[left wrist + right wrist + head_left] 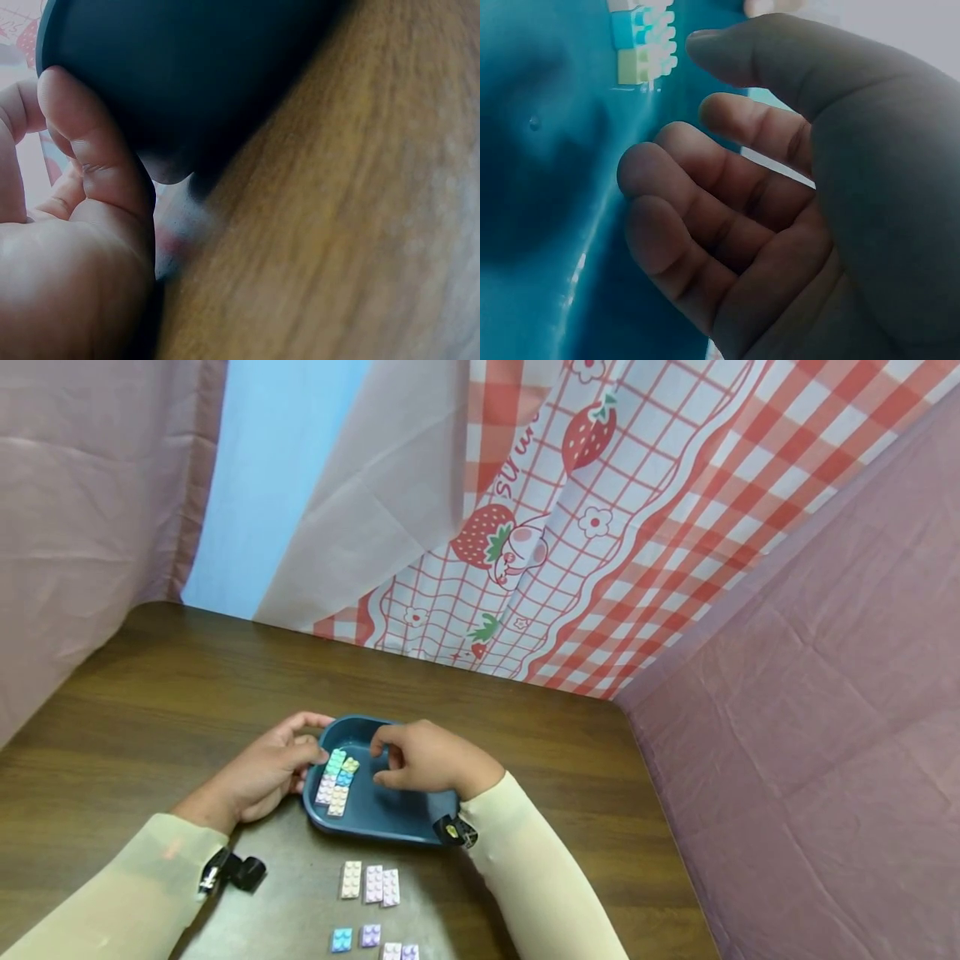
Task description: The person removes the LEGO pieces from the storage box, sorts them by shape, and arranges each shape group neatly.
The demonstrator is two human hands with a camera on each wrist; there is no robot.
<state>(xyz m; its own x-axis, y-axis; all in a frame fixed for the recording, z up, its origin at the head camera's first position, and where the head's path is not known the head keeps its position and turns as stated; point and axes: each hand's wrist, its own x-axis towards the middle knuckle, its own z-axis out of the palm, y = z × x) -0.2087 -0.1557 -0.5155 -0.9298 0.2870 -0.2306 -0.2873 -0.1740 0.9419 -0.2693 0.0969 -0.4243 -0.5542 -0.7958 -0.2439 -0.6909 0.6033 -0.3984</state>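
Observation:
A dark teal tray (393,817) lies on the table, with several small studded toy bricks (337,785) in mint, yellow, blue, lilac and cream packed together along its left side. My left hand (262,768) holds the tray's left rim; in the left wrist view, fingers (90,142) press against its outer wall (187,67). Over the tray's middle hovers my right hand (435,760), fingers loosely bent. The right wrist view shows nothing between its thumb and fingers, and a blue brick (630,30) and a yellow-green brick (632,66) lie beyond the fingertips.
In front of the tray, on the table, lie a cream brick (351,880), two lilac bricks (373,885), a small blue brick (342,940) and a small purple brick (371,935). More bricks (392,952) meet the lower frame edge. Curtains (525,543) hang behind the table.

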